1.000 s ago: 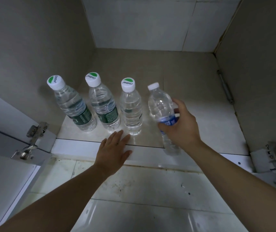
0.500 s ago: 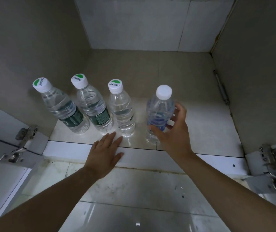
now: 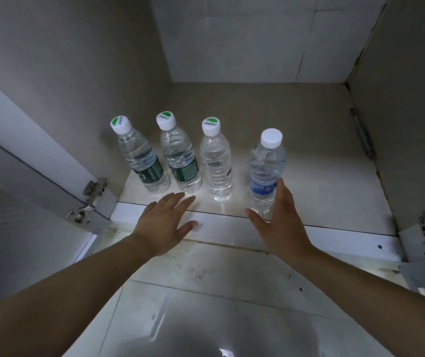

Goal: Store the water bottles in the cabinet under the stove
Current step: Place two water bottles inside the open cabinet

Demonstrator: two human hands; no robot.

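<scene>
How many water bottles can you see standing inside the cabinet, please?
4, in a row near the front edge: green-label bottle by the left wall, second green-label bottle, clear bottle, blue-label bottle by the right hand. None seem hidden.

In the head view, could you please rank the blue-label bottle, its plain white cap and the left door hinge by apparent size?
1. blue-label bottle
2. left door hinge, nearer the camera, so uncertain
3. plain white cap

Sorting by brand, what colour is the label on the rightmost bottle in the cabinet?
Blue, on the rightmost bottle; the head view shows it.
</scene>
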